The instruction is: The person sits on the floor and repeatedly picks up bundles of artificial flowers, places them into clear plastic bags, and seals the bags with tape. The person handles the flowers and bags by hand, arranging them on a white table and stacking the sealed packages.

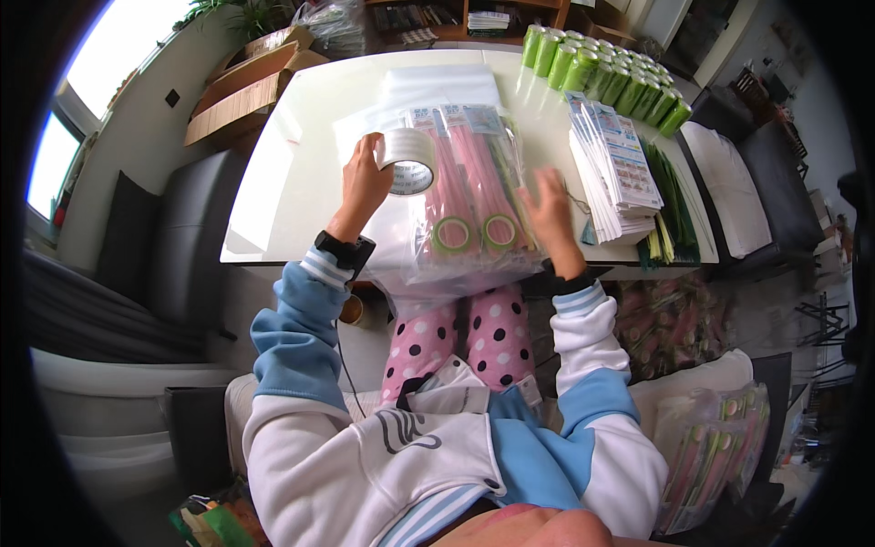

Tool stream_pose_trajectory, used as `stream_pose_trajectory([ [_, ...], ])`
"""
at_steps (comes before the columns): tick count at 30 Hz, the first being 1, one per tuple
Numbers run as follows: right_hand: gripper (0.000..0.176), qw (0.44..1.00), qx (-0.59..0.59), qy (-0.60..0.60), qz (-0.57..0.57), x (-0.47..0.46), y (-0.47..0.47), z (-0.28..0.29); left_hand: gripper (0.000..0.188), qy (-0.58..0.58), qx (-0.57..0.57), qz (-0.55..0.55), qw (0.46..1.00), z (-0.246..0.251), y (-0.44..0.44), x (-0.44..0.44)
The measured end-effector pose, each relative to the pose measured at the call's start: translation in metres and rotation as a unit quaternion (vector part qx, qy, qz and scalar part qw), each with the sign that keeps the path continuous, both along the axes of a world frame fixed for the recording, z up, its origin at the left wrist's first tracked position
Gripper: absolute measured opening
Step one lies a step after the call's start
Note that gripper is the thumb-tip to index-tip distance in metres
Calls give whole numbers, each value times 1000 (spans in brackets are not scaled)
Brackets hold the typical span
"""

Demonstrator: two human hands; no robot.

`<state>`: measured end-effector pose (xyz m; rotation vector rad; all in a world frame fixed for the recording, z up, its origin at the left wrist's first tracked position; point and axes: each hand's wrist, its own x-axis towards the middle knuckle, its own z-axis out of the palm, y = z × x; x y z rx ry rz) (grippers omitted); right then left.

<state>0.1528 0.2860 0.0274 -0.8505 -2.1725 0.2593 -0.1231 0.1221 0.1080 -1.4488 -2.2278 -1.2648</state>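
Observation:
My left hand [366, 179] grips a wide roll of clear packing tape [409, 161] by its rim, above the table. Below and beside it lie clear plastic bags [472, 184] with pink stems, yellow-green strips and printed cards. Each of the two front bags shows a green tape roll [452, 234] near its lower end. My right hand [549, 208] is at the right edge of these bags, fingers spread and a little blurred, with nothing seen in it. A larger clear plastic sheet or bag [417, 294] hangs over the table's front edge, above my knees.
Right of the bags stands a stack of printed cards [615, 164] beside dark green stems [666, 191]. Rows of green-wrapped rolls [601, 75] fill the table's far right corner. Flat clear plastic [441, 85] lies at the back. Open cardboard boxes [236, 102] stand beyond the table's left side.

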Motion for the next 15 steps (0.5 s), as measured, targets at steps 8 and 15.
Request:
stream_pose_trajectory([
  [8,75,955,-62,-261,126,-30,-77,7,17,-261,222,-39,939,-3,7,8],
  [15,72,955,-76,-247,147,-30,-74,9,17,-491,300,-135,807,34,22,22],
])
